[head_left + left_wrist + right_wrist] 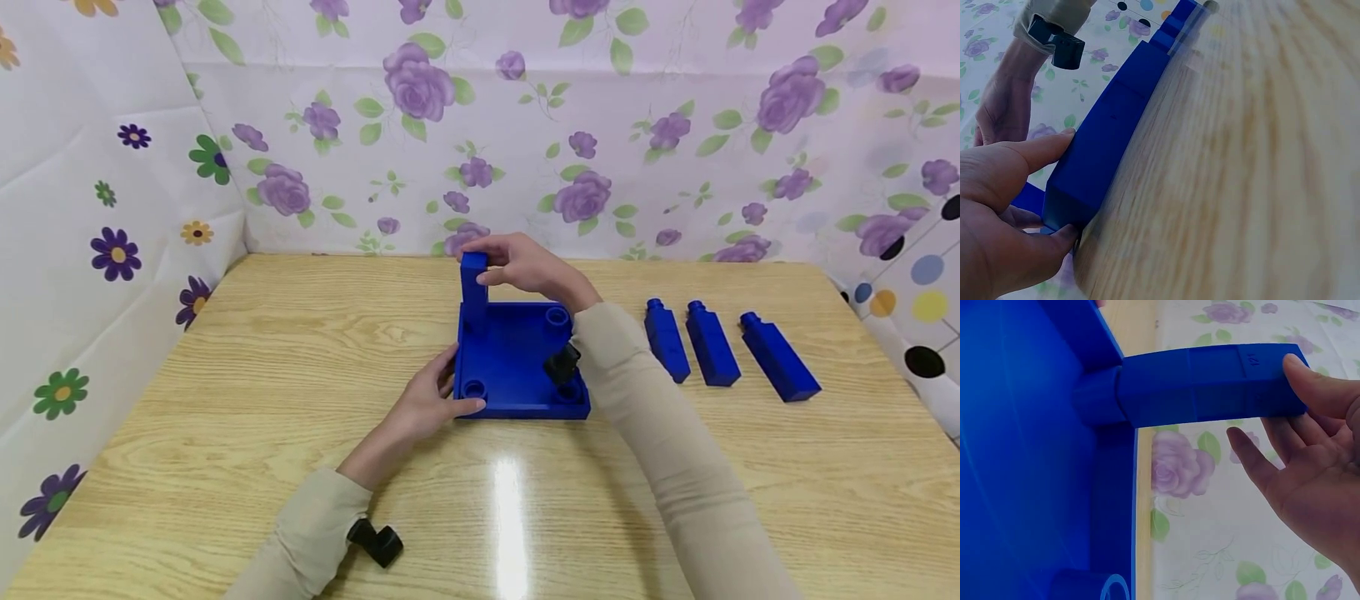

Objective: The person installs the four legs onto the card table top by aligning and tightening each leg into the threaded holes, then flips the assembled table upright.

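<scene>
A square blue panel (517, 358) with a raised rim and round corner sockets lies on the table. A blue square-sided leg (474, 287) stands upright in its far-left corner. My right hand (528, 267) holds the leg's top end; in the right wrist view the thumb lies on one face of the leg (1210, 384), with fingers behind it. The leg's lower end sits at the corner socket, inside the rim. My left hand (427, 400) grips the panel's near-left corner, thumb at the front edge and fingers along the left side (1094, 144).
To the right, three more blue legs (666, 340) (712, 343) (778, 357) lie on the wooden table (262, 400), necked ends pointing away. Flowered cloth (525, 150) hangs behind the table. Black wrist cameras (377, 542) (562, 364) are strapped to both sleeves.
</scene>
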